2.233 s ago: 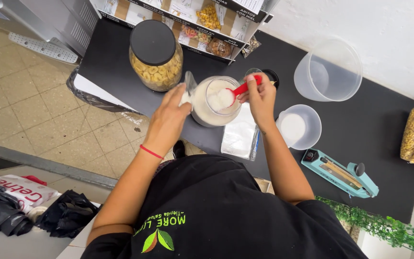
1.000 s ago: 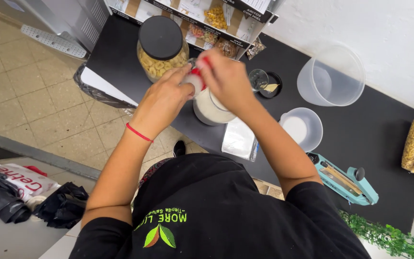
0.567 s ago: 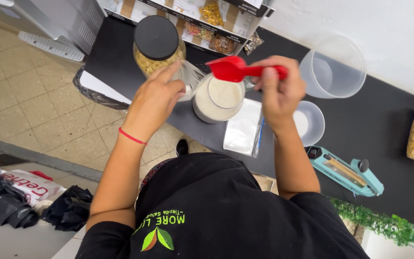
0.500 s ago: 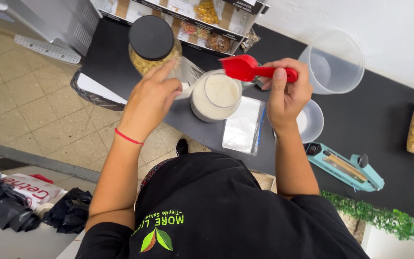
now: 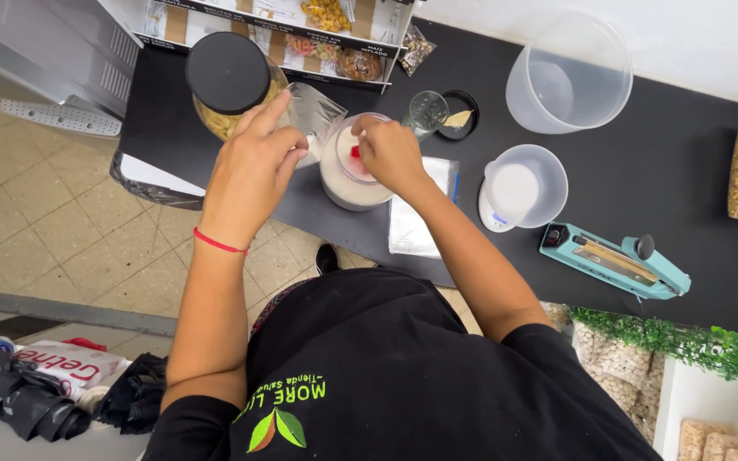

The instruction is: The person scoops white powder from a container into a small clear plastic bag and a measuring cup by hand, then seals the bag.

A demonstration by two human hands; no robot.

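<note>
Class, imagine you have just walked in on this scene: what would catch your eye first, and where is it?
First, the two hands at the middle of the black counter: the right hand dips a red scoop into a tub of white powder, while the left hand holds a clear bag beside it. Next, the big jar with a black lid at the upper left, and the turquoise bag sealer at the right.

Upright tub of white powder (image 5: pixel 348 175), red scoop (image 5: pixel 355 153) inside.
</note>
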